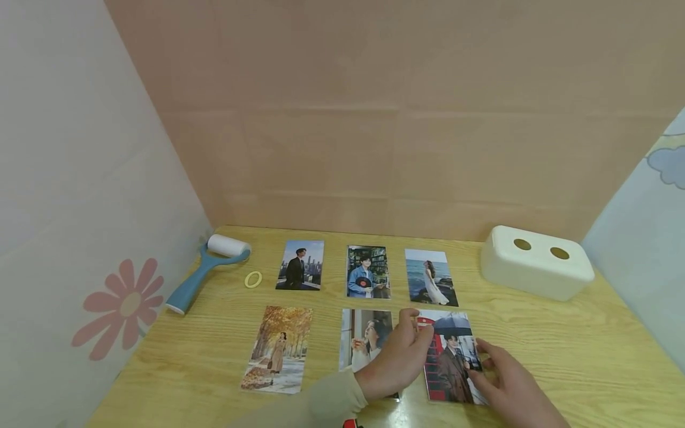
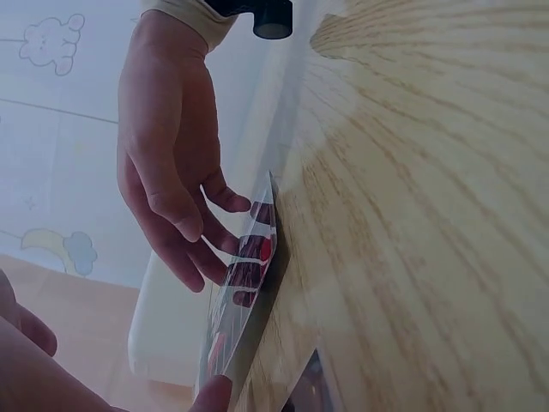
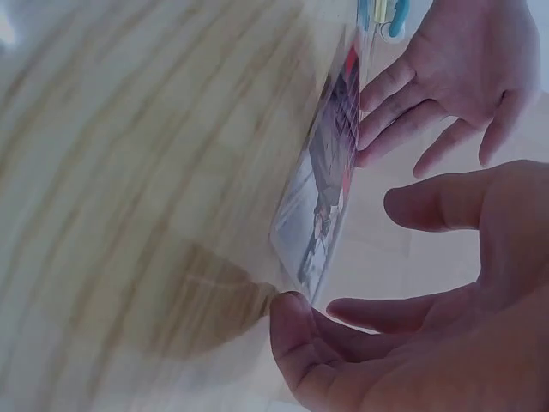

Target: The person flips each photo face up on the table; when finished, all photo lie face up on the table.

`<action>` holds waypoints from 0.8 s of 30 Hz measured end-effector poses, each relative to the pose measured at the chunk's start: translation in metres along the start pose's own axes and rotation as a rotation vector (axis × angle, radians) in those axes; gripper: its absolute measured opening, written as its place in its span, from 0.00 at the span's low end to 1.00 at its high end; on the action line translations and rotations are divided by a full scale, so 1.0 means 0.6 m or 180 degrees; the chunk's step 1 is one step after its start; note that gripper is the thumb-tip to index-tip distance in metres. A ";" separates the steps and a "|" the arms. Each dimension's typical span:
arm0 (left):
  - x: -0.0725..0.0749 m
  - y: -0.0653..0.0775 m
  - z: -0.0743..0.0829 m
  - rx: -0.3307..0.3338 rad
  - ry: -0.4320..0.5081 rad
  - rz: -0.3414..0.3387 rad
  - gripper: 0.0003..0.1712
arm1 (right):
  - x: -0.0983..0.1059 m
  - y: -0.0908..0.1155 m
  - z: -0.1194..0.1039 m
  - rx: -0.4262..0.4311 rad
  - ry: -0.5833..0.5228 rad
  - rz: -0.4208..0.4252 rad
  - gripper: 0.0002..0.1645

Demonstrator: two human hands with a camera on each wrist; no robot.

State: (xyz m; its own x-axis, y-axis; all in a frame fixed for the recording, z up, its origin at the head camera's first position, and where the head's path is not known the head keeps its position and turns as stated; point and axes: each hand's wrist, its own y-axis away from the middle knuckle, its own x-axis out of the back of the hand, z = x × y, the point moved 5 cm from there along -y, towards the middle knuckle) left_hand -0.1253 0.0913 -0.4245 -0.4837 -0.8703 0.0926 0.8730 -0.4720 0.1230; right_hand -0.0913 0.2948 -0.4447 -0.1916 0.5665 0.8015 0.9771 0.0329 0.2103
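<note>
A photo card (image 1: 452,362) of a person under a dark umbrella lies between my two hands. My left hand (image 1: 398,356) is at its left edge, the forearm crossing the photo card of a person by a window (image 1: 369,339) and covering part of it. On the other side, my right hand (image 1: 508,380) has its fingertips at the right edge, thumb and forefinger apart. In the right wrist view a right fingertip (image 3: 292,318) is at the card's near corner, and the left fingers (image 3: 390,120) reach the far edge. The umbrella card (image 2: 249,275) leans at a slant in the left wrist view.
More photo cards form two rows: the city card (image 1: 301,266), record card (image 1: 367,272), sea card (image 1: 430,277) and autumn card (image 1: 278,351). A blue-handled lint roller (image 1: 198,282) and a yellow ring (image 1: 253,279) lie left. A white two-holed box (image 1: 535,267) stands right.
</note>
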 end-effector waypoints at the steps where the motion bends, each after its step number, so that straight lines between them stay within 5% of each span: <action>1: 0.000 0.000 -0.001 0.0006 0.0001 0.0007 0.33 | -0.001 0.000 0.000 0.0048 0.0050 0.0003 0.40; 8: 0.003 0.000 -0.012 0.0093 -0.0016 -0.0103 0.35 | -0.011 0.005 -0.009 0.0448 0.0310 0.0115 0.38; 14: 0.016 0.001 -0.014 0.0073 -0.0113 -0.0107 0.35 | -0.013 0.004 -0.008 0.0422 0.0506 -0.0006 0.38; 19: 0.054 0.013 0.005 -0.0042 -0.0373 0.0005 0.33 | -0.004 0.006 -0.008 0.0342 0.0569 0.0068 0.38; 24: 0.116 0.025 0.023 -0.0305 -0.0673 0.0146 0.32 | 0.009 0.014 -0.012 0.0478 0.0662 0.0428 0.34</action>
State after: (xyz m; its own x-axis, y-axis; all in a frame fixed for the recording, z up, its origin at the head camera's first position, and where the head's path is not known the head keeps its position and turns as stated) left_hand -0.1464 0.0257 -0.4028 -0.4371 -0.8472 0.3020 0.8915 -0.4526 0.0204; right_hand -0.0849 0.2924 -0.4345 -0.0592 0.3935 0.9174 0.9948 0.0992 0.0216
